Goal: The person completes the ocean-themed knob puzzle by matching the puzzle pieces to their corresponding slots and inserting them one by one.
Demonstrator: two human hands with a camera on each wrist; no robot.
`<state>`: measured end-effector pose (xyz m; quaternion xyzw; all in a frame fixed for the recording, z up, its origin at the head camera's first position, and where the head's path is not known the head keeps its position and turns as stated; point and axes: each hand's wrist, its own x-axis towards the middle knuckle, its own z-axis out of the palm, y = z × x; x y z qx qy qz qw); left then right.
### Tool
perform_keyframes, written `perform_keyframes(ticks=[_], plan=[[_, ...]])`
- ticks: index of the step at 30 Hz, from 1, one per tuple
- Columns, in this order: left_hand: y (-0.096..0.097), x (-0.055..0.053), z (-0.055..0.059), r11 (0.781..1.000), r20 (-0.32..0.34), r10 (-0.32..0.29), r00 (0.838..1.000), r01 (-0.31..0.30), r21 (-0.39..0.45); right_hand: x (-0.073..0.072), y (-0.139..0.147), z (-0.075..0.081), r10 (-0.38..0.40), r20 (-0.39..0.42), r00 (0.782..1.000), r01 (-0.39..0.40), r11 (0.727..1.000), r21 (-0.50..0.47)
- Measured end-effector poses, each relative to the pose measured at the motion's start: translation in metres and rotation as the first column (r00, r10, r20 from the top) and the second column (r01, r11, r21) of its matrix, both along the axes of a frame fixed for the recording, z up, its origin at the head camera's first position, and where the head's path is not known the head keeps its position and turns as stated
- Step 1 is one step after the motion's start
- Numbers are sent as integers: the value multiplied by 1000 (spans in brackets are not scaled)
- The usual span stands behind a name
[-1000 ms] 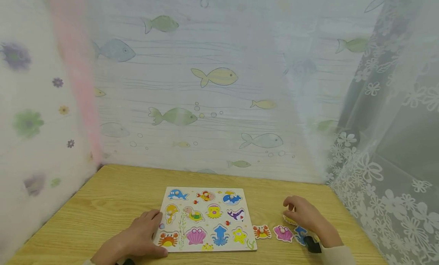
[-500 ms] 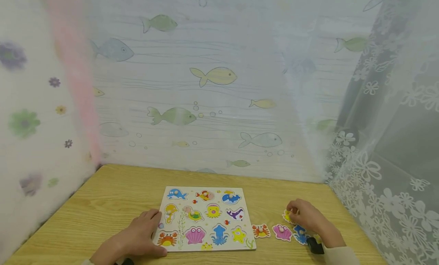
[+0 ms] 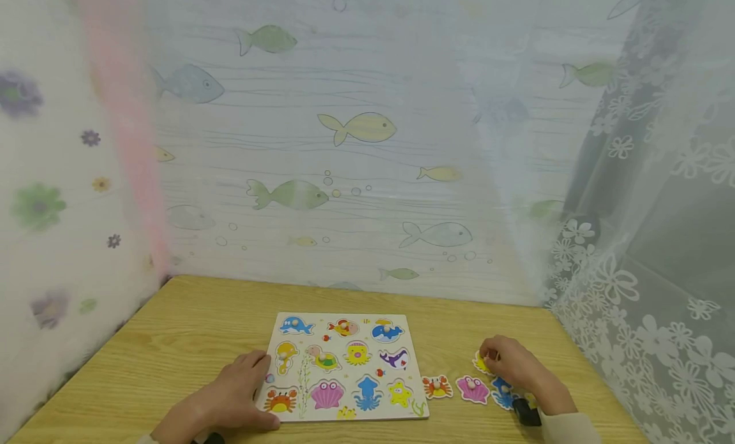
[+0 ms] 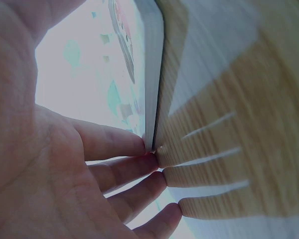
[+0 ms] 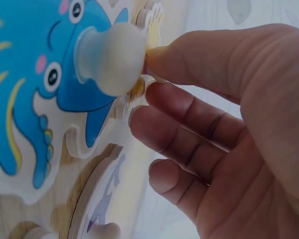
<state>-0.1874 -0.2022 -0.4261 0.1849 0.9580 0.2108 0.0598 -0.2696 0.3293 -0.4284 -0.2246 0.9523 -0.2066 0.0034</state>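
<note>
A wooden knob puzzle board (image 3: pixel 312 416) with sea animals lies on the table. My left hand (image 3: pixel 230 390) rests at its left front corner, fingers stretched out and fingertips against the board edge and table in the left wrist view. My right hand (image 3: pixel 519 366) is over the loose pieces at the right. Its thumb and index finger pinch a yellow puzzle piece (image 3: pixel 481 362), whose knob is hidden behind the fingers. Close in front of that hand lies a blue squid piece (image 5: pixel 74 74) with a round knob. A pink shell piece (image 3: pixel 473 391) and an orange crab piece (image 3: pixel 438 387) lie between it and the board.
A purple piece with a knob (image 5: pixel 105 231) shows low in the right wrist view. Knobbed dolphin, fish, whale, seahorse and turtle pieces sit in the board. Fish-patterned cloth (image 3: pixel 356 240) hangs behind the wooden table (image 3: pixel 195 323), with a lace curtain (image 3: pixel 620 291) at the right.
Over the last second my right hand has lowered slightly and its thumb and index finger have closed at the yellow piece. The left hand and the board stay as they were.
</note>
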Motion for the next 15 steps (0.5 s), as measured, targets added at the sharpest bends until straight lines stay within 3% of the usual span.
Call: perform_keyframes(ticks=[11, 15], plan=[[0, 0, -1, 1000, -13, -3, 1000, 3, -11, -1, -6, 3, -13, 3, 1000, 13, 1000, -20], [0, 0, -1, 1000, -12, -1, 1000, 1, -13, -2, -13, 5, 20, 3, 1000, -20, 999, -51]])
